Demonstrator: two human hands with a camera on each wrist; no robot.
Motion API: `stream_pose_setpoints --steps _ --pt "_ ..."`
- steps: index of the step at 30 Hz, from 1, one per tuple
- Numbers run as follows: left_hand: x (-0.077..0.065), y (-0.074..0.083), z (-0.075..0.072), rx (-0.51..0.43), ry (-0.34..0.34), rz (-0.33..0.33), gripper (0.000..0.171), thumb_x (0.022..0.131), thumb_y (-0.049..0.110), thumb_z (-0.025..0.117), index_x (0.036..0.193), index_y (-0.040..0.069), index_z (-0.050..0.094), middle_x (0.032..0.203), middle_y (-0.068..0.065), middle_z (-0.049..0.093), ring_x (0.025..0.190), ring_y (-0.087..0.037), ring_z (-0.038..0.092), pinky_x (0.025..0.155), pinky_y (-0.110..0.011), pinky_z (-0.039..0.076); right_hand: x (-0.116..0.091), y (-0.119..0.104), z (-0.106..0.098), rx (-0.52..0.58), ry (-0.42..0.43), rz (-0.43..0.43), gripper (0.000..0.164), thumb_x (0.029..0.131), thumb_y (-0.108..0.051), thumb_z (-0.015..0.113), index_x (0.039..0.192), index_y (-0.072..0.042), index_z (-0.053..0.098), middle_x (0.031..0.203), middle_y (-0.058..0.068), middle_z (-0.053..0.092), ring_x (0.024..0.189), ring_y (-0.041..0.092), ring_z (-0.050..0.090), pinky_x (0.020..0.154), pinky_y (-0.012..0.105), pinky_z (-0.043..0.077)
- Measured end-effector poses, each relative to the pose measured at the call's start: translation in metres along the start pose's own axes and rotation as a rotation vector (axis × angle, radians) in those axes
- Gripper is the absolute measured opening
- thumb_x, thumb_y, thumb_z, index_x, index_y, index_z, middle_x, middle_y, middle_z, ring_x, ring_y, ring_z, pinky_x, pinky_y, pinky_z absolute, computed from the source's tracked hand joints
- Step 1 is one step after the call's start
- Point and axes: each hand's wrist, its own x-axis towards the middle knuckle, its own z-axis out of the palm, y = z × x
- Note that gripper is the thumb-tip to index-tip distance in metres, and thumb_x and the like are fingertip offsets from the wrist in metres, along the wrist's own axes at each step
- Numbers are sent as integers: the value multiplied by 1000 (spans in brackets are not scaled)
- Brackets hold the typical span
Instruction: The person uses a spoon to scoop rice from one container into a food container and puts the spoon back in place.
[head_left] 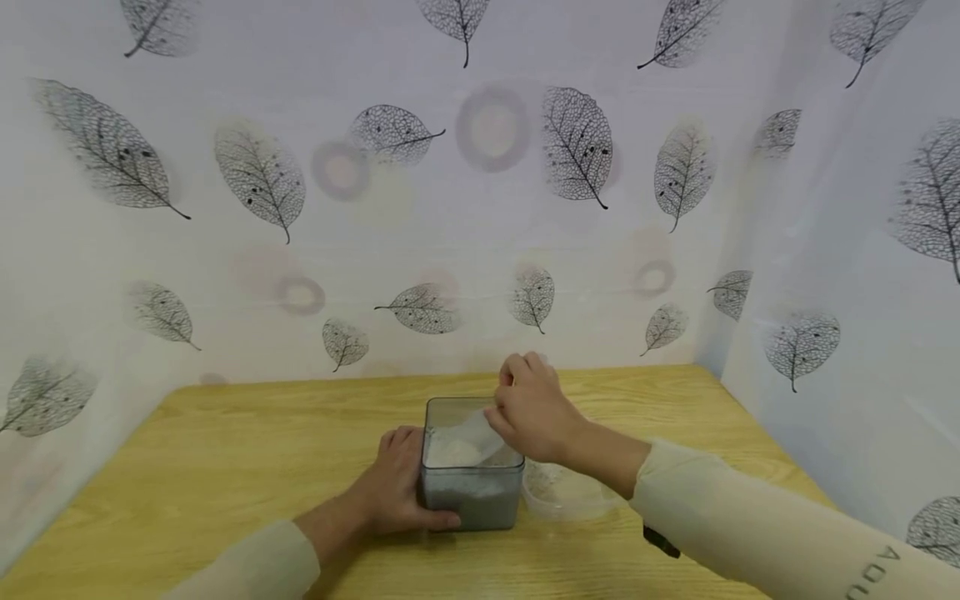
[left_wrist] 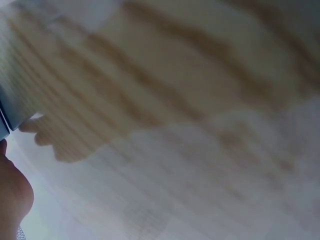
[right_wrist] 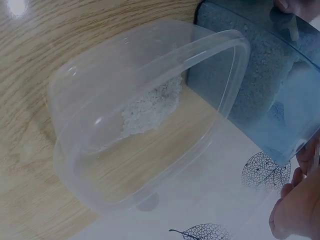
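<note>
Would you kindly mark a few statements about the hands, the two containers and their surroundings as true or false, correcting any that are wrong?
1. The left hand holds the side of the tinted container. True.
2. In the head view, the clear tub stands left of the tinted container. False: it stands to the right.
3. The right hand holds a translucent implement at the tinted container's open top. True.
4. The clear tub is filled to the brim. False: white grains cover only part of its inside.
5. The backdrop behind the table has a leaf pattern. True.
6. A dark cloth covers the table. False: its yellowish wood-grain surface shows.
</note>
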Motion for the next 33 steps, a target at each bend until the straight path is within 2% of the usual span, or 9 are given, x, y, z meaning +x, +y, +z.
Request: stream_pose_setpoints --steps 4,8,15,20,22,26,33 --pt "0 -1 1 11 4 -2 111 65 87 66 142 11 41 126 1 54 117 -18 42 107 -52 27 -2 1 -1 88 -49 87 38 98 -27 58 61 -20 56 96 2 45 95 25 36 81 43 31" --pt "0 0 1 5 -10 -14 111 65 86 66 142 11 41 126 0 53 118 -19 42 108 -53 26 -6 4 -3 170 -46 138 37 98 -24 57 61 -20 59 94 2 46 103 29 40 87 48 33" --pt "1 2 -1 1 -7 -13 109 64 86 67 139 10 42 124 0 54 117 -20 43 108 -53 27 -10 11 -3 266 14 193 40 98 -22 56 58 -17 60 83 -1 52 85 20 38 76 37 29" --pt "1 2 -1 6 2 -2 108 64 86 66 138 10 43 123 0 54 117 -20 43 108 -53 27 -12 14 -4 351 14 225 44 99 -22 53 56 -13 56 70 -3 55 85 18 40 80 38 30" --pt "1 2 -1 2 2 -1 108 64 86 66 137 10 43 123 0 54 117 -20 43 108 -53 27 -13 15 -6 382 11 243 46 100 -22 54 55 -11 54 71 -1 56 89 20 44 86 42 33" --pt "1 1 -1 2 4 -1 107 65 86 66 137 11 43 123 0 54 117 -20 43 107 -53 27 -14 18 -10 432 11 294 44 100 -21 54 58 -10 54 84 5 59 101 26 50 99 52 34" --pt "1 2 -1 10 7 9 109 64 87 66 140 11 43 125 -1 55 117 -20 44 107 -52 28 -16 30 -22 479 21 384 39 100 -24 54 65 -8 58 103 13 57 109 34 47 97 53 38"
